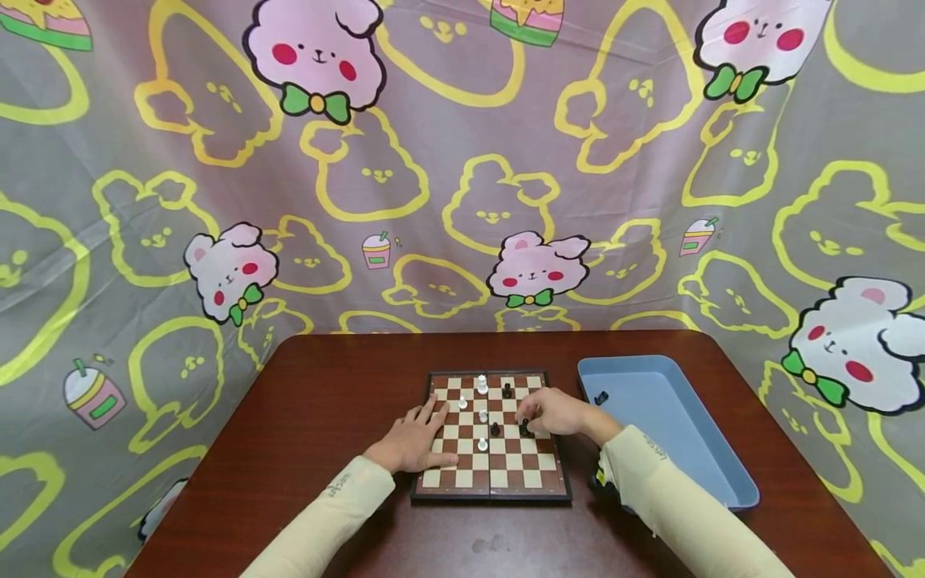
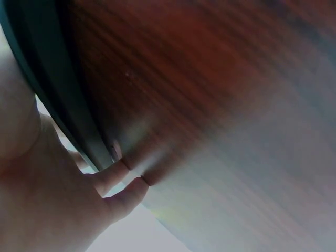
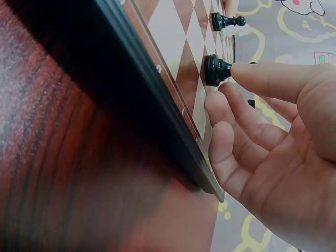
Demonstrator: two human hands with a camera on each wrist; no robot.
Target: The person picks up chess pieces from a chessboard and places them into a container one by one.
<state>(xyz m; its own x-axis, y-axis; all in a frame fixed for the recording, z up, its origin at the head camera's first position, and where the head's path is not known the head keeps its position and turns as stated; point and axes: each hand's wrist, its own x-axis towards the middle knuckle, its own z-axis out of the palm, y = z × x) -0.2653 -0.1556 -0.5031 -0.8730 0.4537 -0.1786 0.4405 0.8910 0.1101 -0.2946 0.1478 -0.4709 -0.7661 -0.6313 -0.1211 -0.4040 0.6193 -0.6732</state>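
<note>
A brown-and-cream chessboard [image 1: 511, 479] with a dark rim lies on the table. My left hand [image 1: 415, 437] rests on its left edge, fingers spread and fairly straight. Over the right half, my right hand [image 1: 555, 412] pinches a black chess piece [image 3: 212, 70] between thumb and fingers; its top is hidden by them. The piece's base stands on or very close to a square. Nearby is a black pawn [image 1: 495, 429], and another black piece [image 1: 507, 391] stands farther back. White pieces include a tall one [image 1: 482, 384] at the back and a small one [image 1: 482, 443] nearer.
A blue tray [image 1: 668, 365] sits right of the board, partly behind my right forearm, with a black piece [image 1: 602, 397] in it. Something black and yellow [image 1: 600, 479] shows beside my right sleeve. Patterned cloth [image 1: 405, 185] surrounds the wooden table [image 1: 325, 385].
</note>
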